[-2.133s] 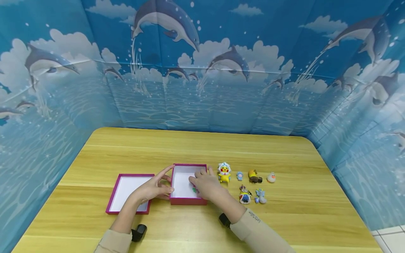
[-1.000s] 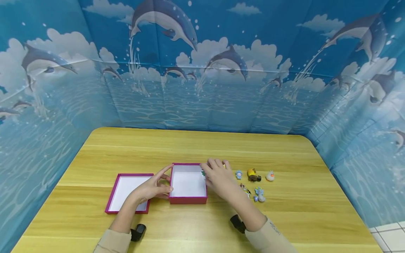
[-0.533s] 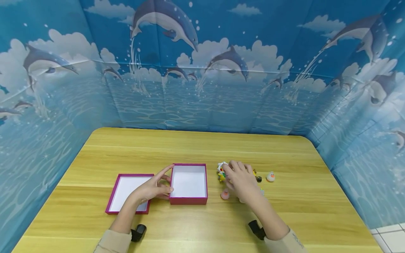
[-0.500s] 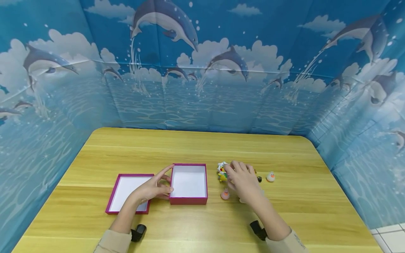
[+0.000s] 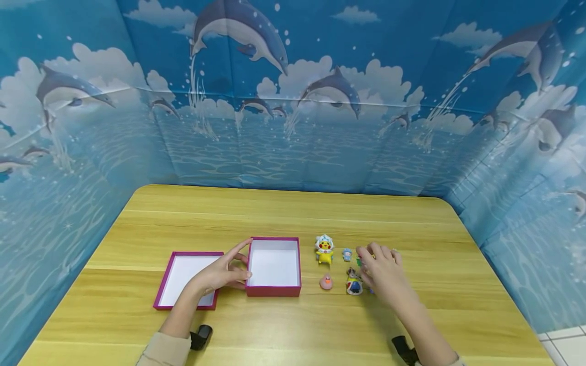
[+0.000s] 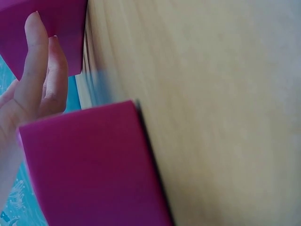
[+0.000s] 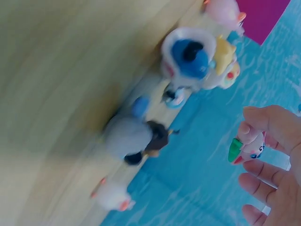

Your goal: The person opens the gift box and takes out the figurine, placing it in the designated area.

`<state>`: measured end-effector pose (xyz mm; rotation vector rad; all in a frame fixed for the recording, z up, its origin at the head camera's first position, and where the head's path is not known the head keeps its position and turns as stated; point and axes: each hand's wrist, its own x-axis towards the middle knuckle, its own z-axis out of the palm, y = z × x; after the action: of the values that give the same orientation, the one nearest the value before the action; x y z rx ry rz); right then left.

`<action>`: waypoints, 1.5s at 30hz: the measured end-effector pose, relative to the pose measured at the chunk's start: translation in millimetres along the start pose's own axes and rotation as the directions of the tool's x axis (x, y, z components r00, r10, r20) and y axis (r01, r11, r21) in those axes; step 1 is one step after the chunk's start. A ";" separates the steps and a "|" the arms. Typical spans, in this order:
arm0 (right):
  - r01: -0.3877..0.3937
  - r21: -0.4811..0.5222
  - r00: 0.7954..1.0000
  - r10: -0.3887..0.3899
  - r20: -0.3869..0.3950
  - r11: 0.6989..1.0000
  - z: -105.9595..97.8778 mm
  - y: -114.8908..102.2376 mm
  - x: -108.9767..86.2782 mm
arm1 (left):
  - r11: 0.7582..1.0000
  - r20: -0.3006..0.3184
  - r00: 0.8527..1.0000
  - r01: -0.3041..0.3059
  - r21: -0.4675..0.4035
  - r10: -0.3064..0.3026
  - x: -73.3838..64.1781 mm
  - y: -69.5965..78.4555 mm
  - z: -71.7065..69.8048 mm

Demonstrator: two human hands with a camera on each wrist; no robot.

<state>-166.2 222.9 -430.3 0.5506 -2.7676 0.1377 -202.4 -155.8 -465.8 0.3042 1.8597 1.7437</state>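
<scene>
My left hand (image 5: pixel 221 271) rests against the left outer wall of a square purple box (image 5: pixel 273 291) with a white inside. In the left wrist view its fingers (image 6: pixel 35 66) lie fairly straight against the purple side. My right hand (image 5: pixel 384 274) is above the toys at the right, pinching a small pink figurine (image 7: pixel 251 147) with a green part between thumb and fingertips. Under and beside that hand are a crowned figurine (image 5: pixel 354 282) in a white-trimmed robe, a grey figurine (image 7: pixel 128 136), mostly hidden in the head view, and a small blue figurine (image 5: pixel 347 255).
The purple lid (image 5: pixel 164 280) lies inside up, left of the box, partly behind the left hand. A yellow figurine (image 5: pixel 324 250) in a white hood and a pink duck (image 5: pixel 326 281) sit right of the box. A white duck (image 7: pixel 113 194) is at the far right of the toys.
My right hand has lifted the pink and green figurine out of the box and carried it right, over the toys. The pink duck, hidden earlier, now shows. My left hand stays at the box.
</scene>
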 end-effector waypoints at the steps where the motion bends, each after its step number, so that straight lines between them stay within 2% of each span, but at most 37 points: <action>1: -0.005 0.000 1.000 0.005 0.004 1.000 -1.1 2.3 -2.4 | 1.000 0.001 1.000 0.000 -0.001 0.000 -0.1 0.1 0.0; 16: -0.053 -0.060 0.998 0.051 -0.027 0.997 -3.4 40.8 -35.0 | 1.000 0.002 1.000 -0.001 -0.002 0.001 0.0 0.7 0.1; 21: -0.056 -0.082 0.998 0.059 0.037 0.995 0.1 49.5 -43.9 | 1.000 0.003 1.000 0.001 -0.003 -0.001 0.2 0.8 0.3; 29: -0.025 -0.124 0.996 0.036 0.082 0.992 9.6 62.3 -56.7 | 1.000 -0.001 1.000 0.009 0.001 -0.009 0.2 1.3 0.6; 45: 0.012 -0.143 0.985 0.013 0.171 0.990 16.6 69.2 -63.8 | 1.000 0.001 1.000 0.009 -0.001 -0.009 -0.4 1.8 1.0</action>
<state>-141.8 306.8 -468.8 0.5478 -2.9136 -0.1143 -201.9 -154.9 -463.9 0.2953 1.8563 1.7381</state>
